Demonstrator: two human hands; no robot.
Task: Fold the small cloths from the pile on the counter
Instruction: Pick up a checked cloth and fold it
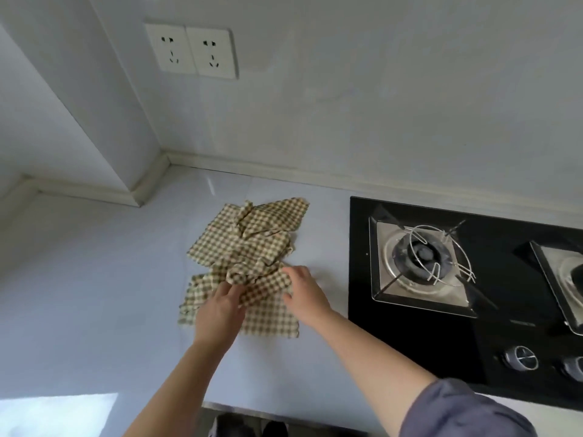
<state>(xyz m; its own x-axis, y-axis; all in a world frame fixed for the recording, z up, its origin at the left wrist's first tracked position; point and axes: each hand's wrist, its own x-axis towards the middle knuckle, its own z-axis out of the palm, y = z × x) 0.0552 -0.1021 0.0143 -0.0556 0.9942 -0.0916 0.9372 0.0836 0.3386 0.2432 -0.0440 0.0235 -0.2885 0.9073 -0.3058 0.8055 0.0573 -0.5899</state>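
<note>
Left hand [220, 310] was on the near side of the pile [252, 241], thumb and fingers pinching a bunched fold [239, 275] at its middle. Right hand [304, 294] was at the pile's right edge, fingers curled over the hem of the upper cloth [268, 288] with the thumb below, gripping it. The pile lay on the white counter [94, 294], just left of the gas hob [410, 342] and apart from the far wall.

Risks from there:
- Layers looked tangled. Lifting the pinched fold would probably drag a neighbour along, so two come up as one.
- The flat cloth [271, 323] nearest the person lay partly under both hands. A pull with the wrists on it could skew it or slide it toward the counter's near edge.
- A wide sweep to the right would put fabric over the hob. Couldn't tell whether a burner was lit.

Counts:
- Hands: 2, both on the pile.
- Cloths: at least 3 separate layers visible, all the same beige check. True number not readable from the heap.
- Burners: 2, left burner [422, 253] in full and right burner [568, 279] cut by the frame.
- Knobs: 2 in view, left knob [521, 357] and right knob [574, 369].
- Wall sockets [192, 50]: 2, side by side, far left.
</note>
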